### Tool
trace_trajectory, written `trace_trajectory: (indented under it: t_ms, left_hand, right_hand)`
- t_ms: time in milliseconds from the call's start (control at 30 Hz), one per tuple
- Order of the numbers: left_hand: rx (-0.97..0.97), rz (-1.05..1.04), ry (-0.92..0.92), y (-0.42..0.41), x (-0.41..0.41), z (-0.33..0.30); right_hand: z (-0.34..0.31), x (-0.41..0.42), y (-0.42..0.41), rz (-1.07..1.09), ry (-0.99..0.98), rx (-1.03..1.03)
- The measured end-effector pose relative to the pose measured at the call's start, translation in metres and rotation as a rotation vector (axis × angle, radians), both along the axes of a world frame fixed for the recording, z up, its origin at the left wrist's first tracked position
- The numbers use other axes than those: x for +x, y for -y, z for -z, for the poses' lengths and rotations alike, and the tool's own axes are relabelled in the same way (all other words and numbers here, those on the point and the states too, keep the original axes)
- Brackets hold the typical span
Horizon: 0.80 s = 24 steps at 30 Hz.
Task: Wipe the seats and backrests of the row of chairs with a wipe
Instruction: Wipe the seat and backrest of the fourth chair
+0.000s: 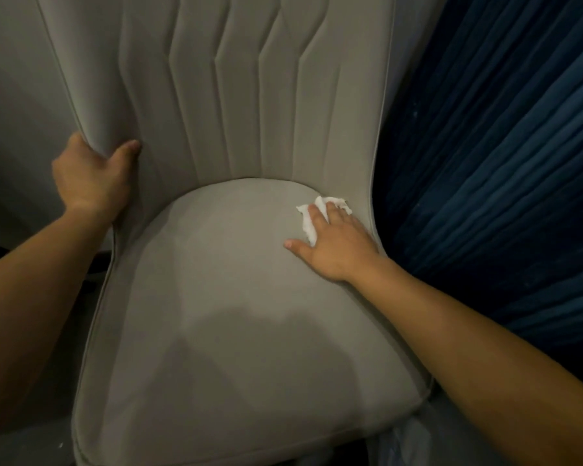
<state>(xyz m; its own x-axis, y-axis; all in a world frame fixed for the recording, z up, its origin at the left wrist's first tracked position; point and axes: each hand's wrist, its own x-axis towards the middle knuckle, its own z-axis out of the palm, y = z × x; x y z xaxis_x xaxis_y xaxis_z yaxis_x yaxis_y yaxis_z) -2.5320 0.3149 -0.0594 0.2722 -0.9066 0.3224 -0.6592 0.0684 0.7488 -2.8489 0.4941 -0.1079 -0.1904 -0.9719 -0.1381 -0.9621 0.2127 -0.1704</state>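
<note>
A grey upholstered chair fills the view, with a rounded seat point(223, 297) and a channelled backrest point(243, 95). My right hand point(334, 243) lies flat on the seat's far right corner, fingers straight, pressing a crumpled white wipe point(308, 223) onto the fabric. Part of the wipe sticks out beyond my fingertips near the backrest. My left hand point(91, 176) grips the left side edge of the backrest, thumb on the front and fingers wrapped behind it.
A dark blue pleated fabric surface point(502, 163), possibly another chair, stands directly right of the grey chair. A grey wall point(14, 112) is behind on the left. The floor below left is dark.
</note>
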Motion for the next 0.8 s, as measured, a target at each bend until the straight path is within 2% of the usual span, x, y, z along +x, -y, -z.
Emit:
trace_trajectory:
  t_ms: [233, 400, 467, 567, 633, 700, 800]
  left_hand:
    - [-0.019, 0.004, -0.004, -0.004, -0.003, 0.001]
    - [-0.034, 0.019, -0.009, -0.006, -0.004, 0.001]
    - [-0.037, 0.023, 0.002, -0.007, -0.005, 0.000]
    - [-0.049, 0.026, 0.019, -0.007, -0.005, -0.001]
    - [-0.049, 0.024, 0.013, -0.008, -0.005, -0.002]
    - [-0.053, 0.017, 0.004, -0.009, -0.006, -0.002]
    - [-0.068, 0.026, -0.005, -0.009, -0.006, -0.001]
  right_hand:
    - [0.004, 0.005, 0.074, -0.091, 0.097, -0.043]
    - [0.002, 0.001, 0.093, -0.203, 0.148, -0.161]
    - [-0.006, -0.001, 0.097, -0.226, 0.216, -0.213]
    - [-0.026, 0.013, 0.107, -0.122, 0.470, -0.292]
    - [-0.043, 0.035, 0.117, 0.003, 0.686, -0.435]
    - [-0.065, 0.062, 0.127, 0.036, 0.835, -0.660]
    - [-0.102, 0.097, 0.140, -0.119, 0.783, -1.081]
